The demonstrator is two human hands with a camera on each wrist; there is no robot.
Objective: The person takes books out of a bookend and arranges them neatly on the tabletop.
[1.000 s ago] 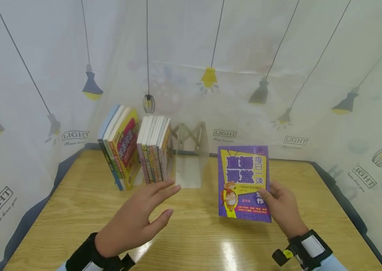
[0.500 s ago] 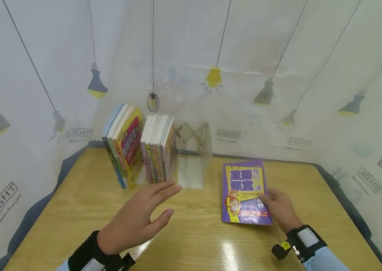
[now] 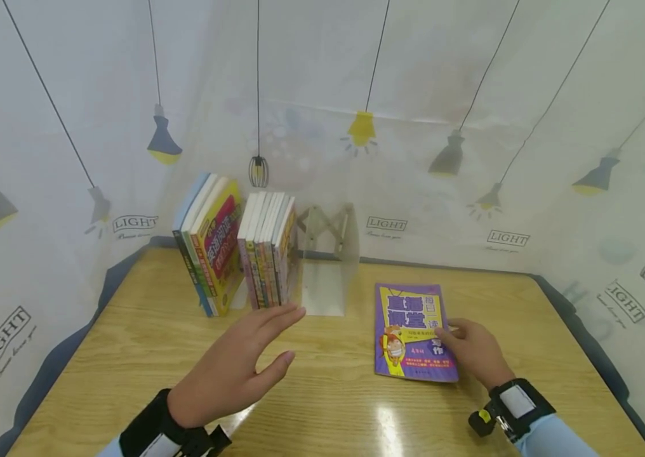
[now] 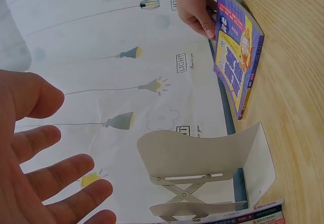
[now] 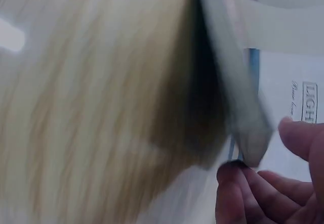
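My right hand [image 3: 478,355] pinches the right edge of a purple and yellow book [image 3: 414,333], thumb on the cover and fingers underneath. The book lies low and nearly flat over the table's right half. Blurred in the right wrist view, the book's edge [image 5: 238,77] stands tilted above the wood, fingers [image 5: 253,196] below it. My left hand [image 3: 233,368] hovers over the table with spread fingers and holds nothing. Just beyond it, an expandable bookend [image 3: 322,289] holds upright books: thin ones [image 3: 265,254] in one section, larger ones [image 3: 208,247] leaning left.
A wooden table [image 3: 322,393] stretches under both hands. A curtain [image 3: 322,76] printed with hanging lamps closes off the back and sides. The bookend's right section [image 4: 202,153] shows bare metal with a crossed hinge behind it.
My right hand has lowered the purple book from an upright, facing position to nearly flat near the table. The left hand has stayed almost still.
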